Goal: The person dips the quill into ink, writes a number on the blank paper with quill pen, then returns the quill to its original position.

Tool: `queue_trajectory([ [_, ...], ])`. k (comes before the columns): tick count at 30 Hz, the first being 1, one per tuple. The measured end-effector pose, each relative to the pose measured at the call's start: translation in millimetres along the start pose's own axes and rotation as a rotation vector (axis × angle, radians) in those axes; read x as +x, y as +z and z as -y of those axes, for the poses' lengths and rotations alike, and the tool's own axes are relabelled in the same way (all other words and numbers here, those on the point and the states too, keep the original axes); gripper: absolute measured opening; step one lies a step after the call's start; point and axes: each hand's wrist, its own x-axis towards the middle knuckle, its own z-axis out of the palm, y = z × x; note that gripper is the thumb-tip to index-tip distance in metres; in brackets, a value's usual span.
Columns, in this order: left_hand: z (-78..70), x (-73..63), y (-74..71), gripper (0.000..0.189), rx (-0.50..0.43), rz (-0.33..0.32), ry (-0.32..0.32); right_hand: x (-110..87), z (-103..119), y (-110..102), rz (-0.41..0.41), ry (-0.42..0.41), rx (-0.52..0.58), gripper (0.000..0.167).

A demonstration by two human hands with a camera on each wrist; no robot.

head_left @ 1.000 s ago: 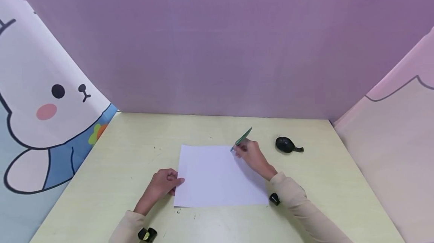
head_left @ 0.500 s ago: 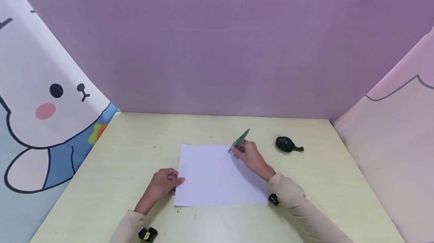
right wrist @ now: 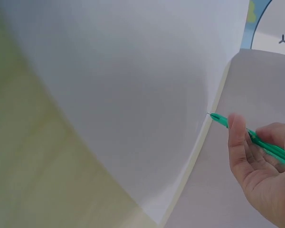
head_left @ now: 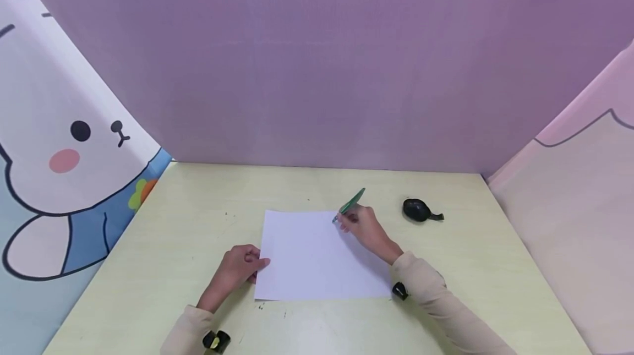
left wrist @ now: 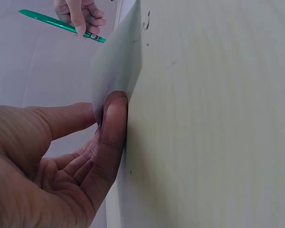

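A white sheet of paper (head_left: 307,267) lies on the pale table in the head view. At its left edge my left hand (head_left: 239,268) pinches it, thumb on top and fingers beneath; the left wrist view shows the paper edge (left wrist: 116,71) lifted and bent there. My right hand (head_left: 365,229) holds a slim green pen (head_left: 353,201) near the sheet's far edge. In the right wrist view the thin tip of the green pen (right wrist: 218,118) points toward the paper. Whether the tip touches the sheet cannot be told.
A black rounded object with a short tail (head_left: 417,210) lies on the table (head_left: 470,267) to the right of the paper. Behind the table stands a purple wall (head_left: 317,69). A cartoon-printed panel (head_left: 79,179) borders the left side, and a pink-and-cream panel (head_left: 584,206) the right.
Over the last second my right hand and the pen have shifted slightly left along the paper's far edge. My left hand keeps its hold on the sheet.
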Motion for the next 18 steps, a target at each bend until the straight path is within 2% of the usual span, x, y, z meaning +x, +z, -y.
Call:
queue_trajectory([
  [18,0.2,0.8,1.1,0.016,0.020,-0.009,0.003,-2.7,0.7,2.4,0.051,-0.039,-0.025,0.013],
])
